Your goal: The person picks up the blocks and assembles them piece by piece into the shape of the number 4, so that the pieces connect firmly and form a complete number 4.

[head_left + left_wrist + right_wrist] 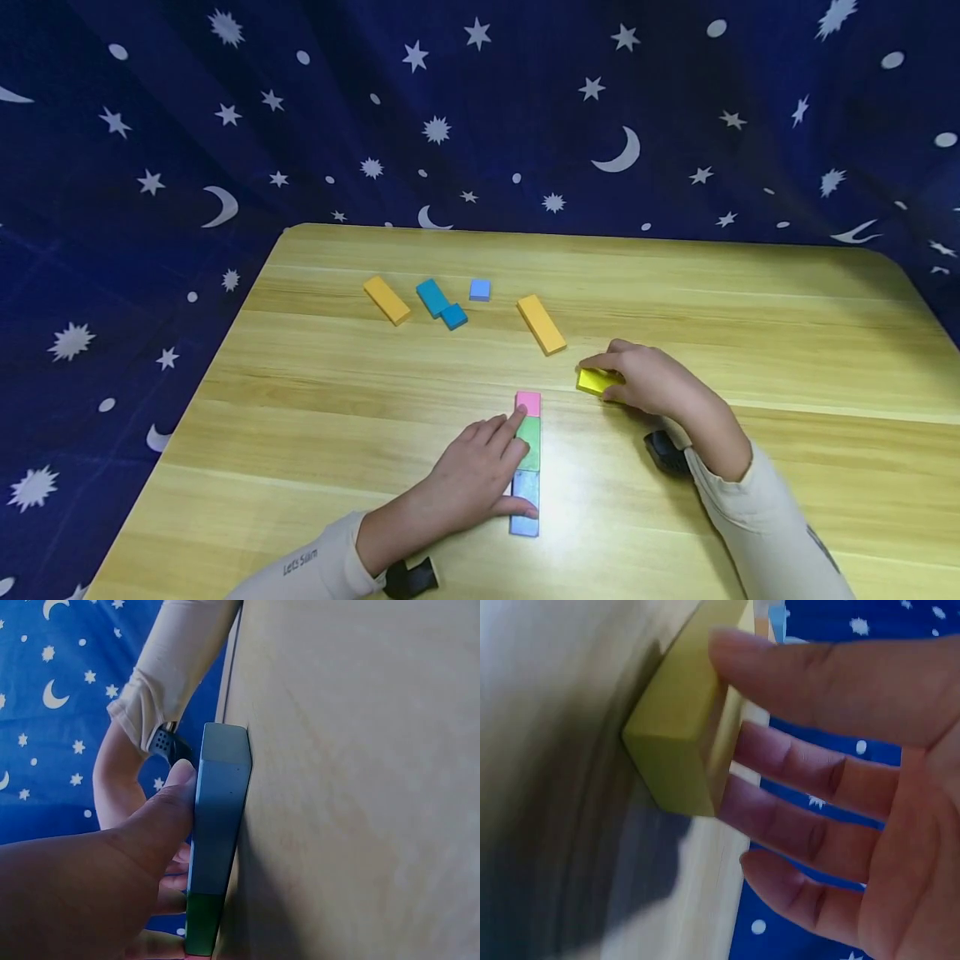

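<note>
A row of blocks runs toward the person in the head view: a pink block (528, 402) at the far end, a green block (531, 454) in the middle and a blue block (526, 487) nearest. Spread along this row, my left hand (468, 475) touches the pink block with its index finger and the blue one with its thumb (161, 814). To the right, my right hand (648, 379) pinches a yellow block (595, 381) between thumb and fingers. In the right wrist view the yellow block (675, 697) is seen close up, partly covered by the thumb.
Farther back on the wooden table (300, 400) lie two orange blocks (387, 300), a teal block (432, 297) touching a small blue block (453, 316), and a small light-blue block (480, 290). A dark-blue curtain (510, 100) with stars and moons hangs behind.
</note>
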The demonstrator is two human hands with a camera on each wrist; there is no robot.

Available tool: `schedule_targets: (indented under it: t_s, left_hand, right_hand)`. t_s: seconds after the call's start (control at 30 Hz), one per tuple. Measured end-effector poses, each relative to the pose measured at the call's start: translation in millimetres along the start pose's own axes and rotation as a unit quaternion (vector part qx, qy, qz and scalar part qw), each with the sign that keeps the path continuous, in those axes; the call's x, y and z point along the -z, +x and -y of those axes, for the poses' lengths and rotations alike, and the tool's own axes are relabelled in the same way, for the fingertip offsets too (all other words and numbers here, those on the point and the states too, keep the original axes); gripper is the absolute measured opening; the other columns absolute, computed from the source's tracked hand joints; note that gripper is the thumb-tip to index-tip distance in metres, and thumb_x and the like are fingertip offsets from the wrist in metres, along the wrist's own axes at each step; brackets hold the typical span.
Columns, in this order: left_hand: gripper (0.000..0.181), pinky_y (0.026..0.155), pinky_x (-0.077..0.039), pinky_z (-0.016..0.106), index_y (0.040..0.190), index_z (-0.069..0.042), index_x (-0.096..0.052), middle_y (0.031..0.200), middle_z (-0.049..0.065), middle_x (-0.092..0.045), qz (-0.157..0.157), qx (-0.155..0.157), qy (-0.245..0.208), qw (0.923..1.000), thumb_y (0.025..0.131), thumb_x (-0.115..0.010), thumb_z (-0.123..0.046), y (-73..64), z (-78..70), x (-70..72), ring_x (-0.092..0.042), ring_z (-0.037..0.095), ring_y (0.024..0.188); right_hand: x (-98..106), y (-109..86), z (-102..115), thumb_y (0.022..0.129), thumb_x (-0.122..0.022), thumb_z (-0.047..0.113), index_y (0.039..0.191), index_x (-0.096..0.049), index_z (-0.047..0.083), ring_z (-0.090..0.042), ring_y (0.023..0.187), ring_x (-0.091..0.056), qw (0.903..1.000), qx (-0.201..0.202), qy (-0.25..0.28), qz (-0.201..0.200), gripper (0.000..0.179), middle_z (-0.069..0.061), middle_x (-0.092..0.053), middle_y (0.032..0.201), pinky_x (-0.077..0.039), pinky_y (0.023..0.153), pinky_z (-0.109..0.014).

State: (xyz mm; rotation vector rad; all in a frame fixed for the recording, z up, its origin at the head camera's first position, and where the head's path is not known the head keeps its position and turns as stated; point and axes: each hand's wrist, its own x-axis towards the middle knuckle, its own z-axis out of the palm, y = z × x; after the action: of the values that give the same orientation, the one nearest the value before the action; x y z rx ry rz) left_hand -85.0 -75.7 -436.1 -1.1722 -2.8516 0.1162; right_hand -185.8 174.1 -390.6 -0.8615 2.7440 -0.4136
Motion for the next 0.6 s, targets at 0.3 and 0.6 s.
schedule_targets:
  t_s: [0.3,0.6]
  left_hand:
    - [0.070,0.096,-0.043,0.035,0.110,-0.015,-0.048,0.145,0.014,-0.034,0.019,0.005,-0.013,0.9997,0.077,-0.035,-0.075,0.1,0.4,1.1,-0.047,0.024,0.121]
    - [0.072,0.098,-0.042,0.035,0.113,-0.015,-0.047,0.146,0.014,-0.031,0.045,0.006,-0.016,0.9989,0.077,-0.032,-0.076,2.1,0.8,1.7,-0.045,0.025,0.123]
  right_hand:
    - [-10.6,0.8,21.4,0.074,-0.073,0.010,0.113,-0.066,0.014,-0.009,0.066,-0.046,0.9983,0.056,-0.016,-0.002,0.040,0.000,-0.059,0.087,-0.042,0.060,-0.025]
    - [-18.8,2.8,30.8,0.072,-0.075,0.012,0.111,-0.065,0.009,-0.010,0.071,-0.051,0.9966,0.078,-0.017,-0.019,0.040,-0.001,-0.061,0.091,-0.047,0.067,-0.030]
